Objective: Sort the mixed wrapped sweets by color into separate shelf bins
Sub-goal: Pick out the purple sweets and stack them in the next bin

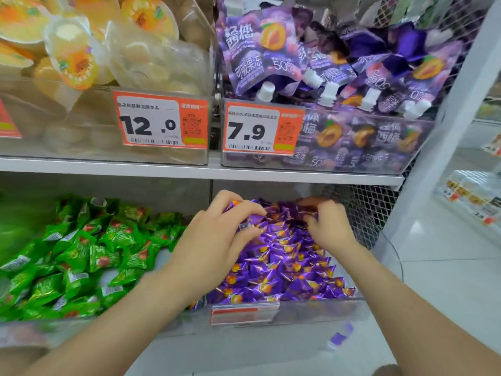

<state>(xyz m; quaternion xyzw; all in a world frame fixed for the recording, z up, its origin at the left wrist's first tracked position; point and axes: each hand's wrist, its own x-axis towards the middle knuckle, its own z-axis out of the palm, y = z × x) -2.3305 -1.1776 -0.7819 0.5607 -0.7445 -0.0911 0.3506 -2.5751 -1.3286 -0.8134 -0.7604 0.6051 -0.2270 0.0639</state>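
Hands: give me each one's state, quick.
Left hand: pinching purple wrapped sweets.
Right hand: fingers curled into those sweets; grip cannot be told.

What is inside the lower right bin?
The bin holds purple sweets. The left hand and right hand cover some; deeper layers are hidden.

Bright, even light (left edge smeared, bowed)

An orange-edged price tag (160,122) on the clear jelly-cup bin (54,123) reads "12.0" — the second tag (260,130), on the bin beside it, reads "7.9". The purple pouches (249,58) there carry "50%" and "可吸果冻". The label (244,312) below the purple sweets (284,267) is too blurred to read.
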